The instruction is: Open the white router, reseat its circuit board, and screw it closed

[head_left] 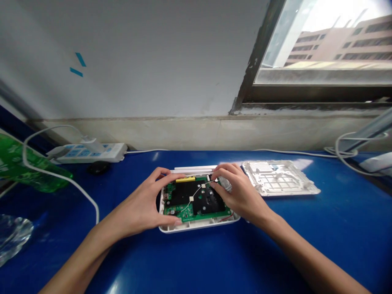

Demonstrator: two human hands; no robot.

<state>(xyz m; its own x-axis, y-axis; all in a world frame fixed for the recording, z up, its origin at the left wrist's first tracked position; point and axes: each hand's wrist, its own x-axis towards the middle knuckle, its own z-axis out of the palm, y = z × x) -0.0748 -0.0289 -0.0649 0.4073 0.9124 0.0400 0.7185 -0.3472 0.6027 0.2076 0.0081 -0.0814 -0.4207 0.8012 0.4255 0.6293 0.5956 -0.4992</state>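
An opened white router casing [202, 225] lies on the blue table, holding a green circuit board [186, 211] with a black plate [183, 192]. My left hand [143, 204] spans the casing's left end, thumb on the front edge of the board and fingers at the far side by a yellow port block [185, 179]. A thin grey wire [197, 192], fixed by small pale pads, runs across the plate. Thumb and forefinger of my right hand [234, 190] pinch this wire near the far right corner; their tips partly hide it.
The white casing cover [278, 178] lies right of the router. A power strip [92, 152] with a plug and a dark mouse-like object [98, 167] are at the back left. A green bottle [30, 167], a clear glass dish [14, 239] and a white cable [76, 185] occupy the left side.
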